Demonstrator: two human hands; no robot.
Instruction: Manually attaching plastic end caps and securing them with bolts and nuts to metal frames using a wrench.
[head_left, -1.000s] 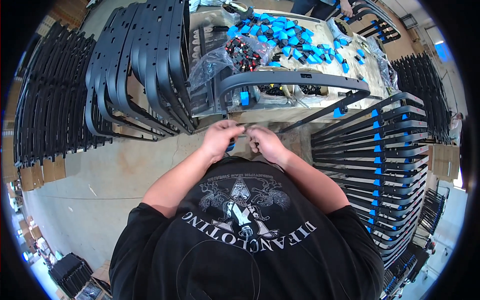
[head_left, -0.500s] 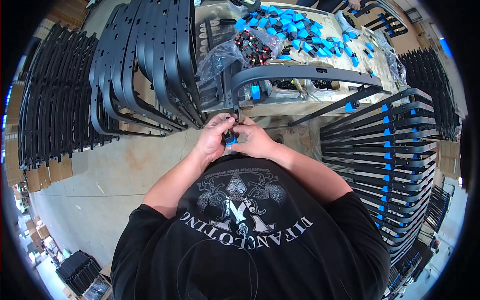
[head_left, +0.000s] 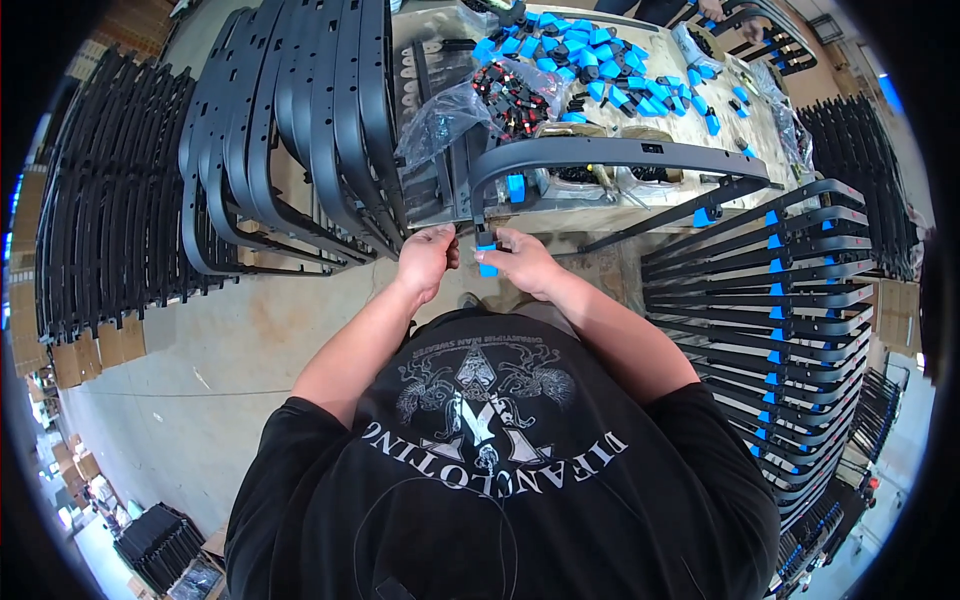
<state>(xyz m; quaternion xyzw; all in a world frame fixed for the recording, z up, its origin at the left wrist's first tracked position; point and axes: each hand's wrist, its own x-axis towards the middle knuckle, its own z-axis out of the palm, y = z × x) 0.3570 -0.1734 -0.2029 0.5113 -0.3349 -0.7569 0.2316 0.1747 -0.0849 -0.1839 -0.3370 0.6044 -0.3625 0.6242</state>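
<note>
A black bent-tube frame (head_left: 610,152) lies across the near edge of the workbench, its left end pointing down toward me. At that end sits a blue-and-black plastic end piece (head_left: 488,264), pinched between the thumb and fingers of my right hand (head_left: 527,264). My left hand (head_left: 426,262) is just left of the frame's end, apart from it. Its fingers are curled together, and whatever they may hold is hidden. A second blue piece (head_left: 515,187) shows behind the frame, and another blue piece (head_left: 705,216) is on the frame's right-hand leg.
On the workbench (head_left: 720,150) lie a heap of blue-and-black pieces (head_left: 610,65), a plastic bag of small red-and-black parts (head_left: 512,98) and boxes of black parts (head_left: 655,172). Black frames (head_left: 330,120) stand at left; more with blue pieces (head_left: 775,320) are stacked at right. Another person's hand (head_left: 712,10) shows at the far edge.
My hands have moved apart: the left hand has drawn slightly left, away from the blue piece. The right hand has shifted right and up with that piece, which is now upright under the frame's end.
</note>
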